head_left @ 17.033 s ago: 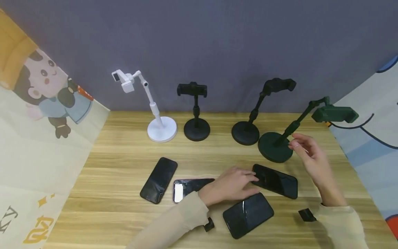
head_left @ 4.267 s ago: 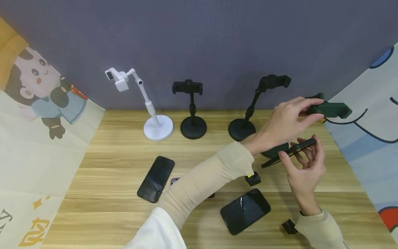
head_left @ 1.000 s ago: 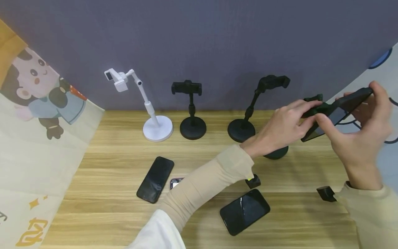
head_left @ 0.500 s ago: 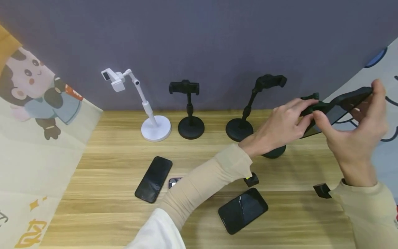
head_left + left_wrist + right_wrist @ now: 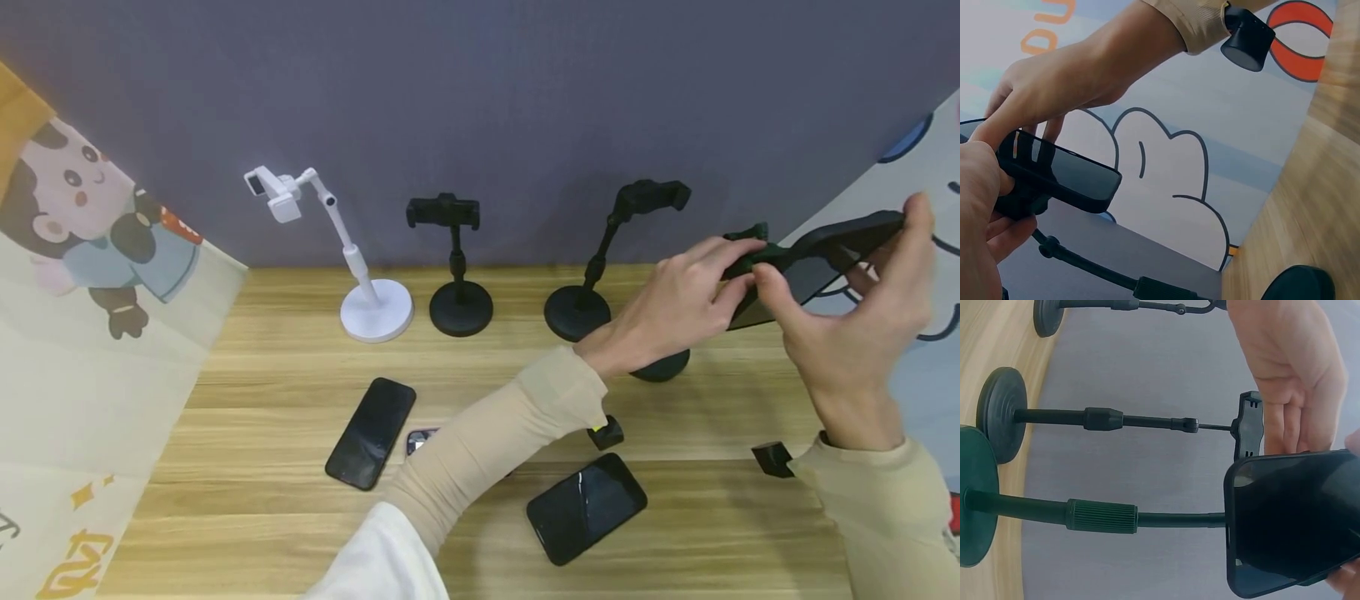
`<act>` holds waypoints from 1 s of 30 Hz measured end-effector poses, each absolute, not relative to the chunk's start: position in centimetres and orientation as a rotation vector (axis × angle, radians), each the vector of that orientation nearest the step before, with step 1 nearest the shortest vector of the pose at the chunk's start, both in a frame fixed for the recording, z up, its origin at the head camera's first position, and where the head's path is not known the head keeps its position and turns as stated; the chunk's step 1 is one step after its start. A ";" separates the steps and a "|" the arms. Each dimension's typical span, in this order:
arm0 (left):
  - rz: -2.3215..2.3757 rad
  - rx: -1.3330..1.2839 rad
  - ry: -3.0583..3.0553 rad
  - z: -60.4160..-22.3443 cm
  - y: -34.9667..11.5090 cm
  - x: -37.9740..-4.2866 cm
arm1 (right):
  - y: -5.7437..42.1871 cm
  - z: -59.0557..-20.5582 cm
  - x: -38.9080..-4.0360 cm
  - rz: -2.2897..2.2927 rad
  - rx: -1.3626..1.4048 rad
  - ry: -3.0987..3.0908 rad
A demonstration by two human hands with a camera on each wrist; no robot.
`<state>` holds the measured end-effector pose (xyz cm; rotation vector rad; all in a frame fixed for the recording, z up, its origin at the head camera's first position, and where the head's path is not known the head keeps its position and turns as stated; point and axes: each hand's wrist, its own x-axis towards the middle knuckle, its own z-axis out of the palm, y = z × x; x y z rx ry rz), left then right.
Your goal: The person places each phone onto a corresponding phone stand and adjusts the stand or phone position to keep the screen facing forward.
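Note:
My left hand [image 5: 675,300] grips the clamp end of the dark green phone stand [image 5: 756,258], fingers on top and thumb below. My right hand [image 5: 862,350] holds a black phone [image 5: 813,275] by its edges, thumb on the near side. The phone is tilted and lies against the clamp; whether the clamp's jaws hold it cannot be made out. In the right wrist view the phone's dark screen [image 5: 1291,519] covers the stand's head, while its ribbed green pole [image 5: 1100,515] shows. My left arm partly hides the green base [image 5: 663,367].
A white phone stand [image 5: 377,310] and two black stands [image 5: 461,308] [image 5: 577,312] line the grey back wall. On the wooden table lie a black phone [image 5: 371,433], another phone [image 5: 587,508] and a third [image 5: 420,439] mostly under my left sleeve. Printed panels flank both sides.
The right-hand phone lay on the table at first. My right hand has lifted it to the green clamp, which my left hand took hold of. Over the last second both hands barely move.

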<state>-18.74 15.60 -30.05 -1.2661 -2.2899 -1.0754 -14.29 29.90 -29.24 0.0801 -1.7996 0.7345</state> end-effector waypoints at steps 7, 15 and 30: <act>-1.072 -1.277 -2.279 -30.0 15.6 -18.8 | 30.3 -29.5 -14.5 0.710 0.113 -1.825; -1.079 -1.285 -2.293 -30.0 15.6 -18.7 | 30.7 -29.9 -14.8 0.801 0.184 -1.825; -1.112 -1.301 -2.306 -29.9 15.7 -18.8 | 31.4 -30.4 -15.1 0.796 0.215 -1.815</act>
